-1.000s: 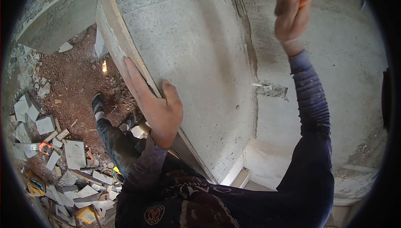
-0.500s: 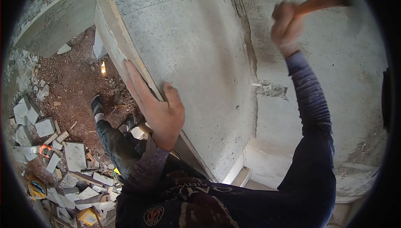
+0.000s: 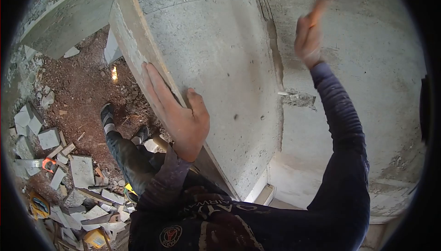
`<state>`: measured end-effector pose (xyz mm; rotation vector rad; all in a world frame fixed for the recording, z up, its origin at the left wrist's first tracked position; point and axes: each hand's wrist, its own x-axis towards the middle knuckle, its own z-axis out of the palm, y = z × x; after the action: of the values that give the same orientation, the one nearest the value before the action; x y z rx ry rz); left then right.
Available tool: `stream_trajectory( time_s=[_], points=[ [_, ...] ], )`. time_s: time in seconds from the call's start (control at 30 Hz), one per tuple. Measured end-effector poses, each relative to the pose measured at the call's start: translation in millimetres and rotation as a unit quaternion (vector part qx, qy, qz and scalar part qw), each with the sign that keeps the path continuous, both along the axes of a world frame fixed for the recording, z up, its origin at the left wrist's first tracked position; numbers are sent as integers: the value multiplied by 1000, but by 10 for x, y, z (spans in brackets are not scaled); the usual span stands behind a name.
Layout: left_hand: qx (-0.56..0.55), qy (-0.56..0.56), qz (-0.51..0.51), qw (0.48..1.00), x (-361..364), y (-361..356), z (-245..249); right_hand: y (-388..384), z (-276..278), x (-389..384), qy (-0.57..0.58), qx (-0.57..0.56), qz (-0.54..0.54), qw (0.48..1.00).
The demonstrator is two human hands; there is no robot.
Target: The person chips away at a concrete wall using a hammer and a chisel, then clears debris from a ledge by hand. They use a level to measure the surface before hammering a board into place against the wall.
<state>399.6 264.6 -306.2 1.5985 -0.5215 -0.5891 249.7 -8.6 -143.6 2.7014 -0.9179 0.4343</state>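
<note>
A wooden-handled hammer [image 3: 318,9] is raised in my right hand [image 3: 308,42], whose fingers are wrapped round the handle. Its dark head is smeared by motion near the top of the view. My left hand [image 3: 184,121] straddles the edge of a long, pale board [image 3: 138,35], the fingers stretched along its outer face and the thumb on the other side. This board stands on edge along the left side of a grey concrete surface [image 3: 211,67]. At its far end, it meets another curved board [image 3: 69,25].
Rubble covers the reddish ground [image 3: 82,85] at left, with broken pale blocks [image 3: 82,172] around an orange-handled saw [image 3: 48,164]. A yellow object [image 3: 96,238] lies lower down. On the right rises a grey wall [image 3: 367,90] with a small white stub [image 3: 284,93].
The hammer has swung from pointing right to pointing up, as my right hand turned. My left hand and the board under it have shifted slightly right.
</note>
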Motion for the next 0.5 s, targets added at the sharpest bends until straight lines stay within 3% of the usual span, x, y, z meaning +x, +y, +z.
stream_trajectory(
  time_s=[0.07, 0.1, 0.13, 0.17, 0.23, 0.3, 0.33, 0.47, 0.5],
  points=[
    [4, -1, -3, 1000, 22, -8, -6, -382, -113, -1527, 331, -37, 78, 940],
    [8, -3, 3, 1000, 41, 14, -15, -359, -77, -1417, 328, -36, 85, 940],
    [12, -10, -6, 1000, 60, 12, -37, -258, 66, -1273, 351, 69, -69, 931],
    [20, -7, -13, 1000, 23, -7, -18, -222, 304, -1051, 371, 172, -217, 886],
    [2, 0, -9, 1000, -5, -26, 14, 71, 540, -126, 253, 172, -190, 933],
    [-6, -1, 0, 1000, 2, -13, 1, 267, 719, 678, 163, 69, -58, 983],
    [-5, -10, 0, 1000, -3, -12, -10, 218, 650, 676, 163, 71, -58, 982],
    [0, -6, -7, 1000, 10, -6, -17, -112, 159, 446, -70, 16, 76, 994],
    [-2, -4, -3, 1000, 7, 1, -10, -29, -30, -49, 52, -23, -25, 998]
  ],
)
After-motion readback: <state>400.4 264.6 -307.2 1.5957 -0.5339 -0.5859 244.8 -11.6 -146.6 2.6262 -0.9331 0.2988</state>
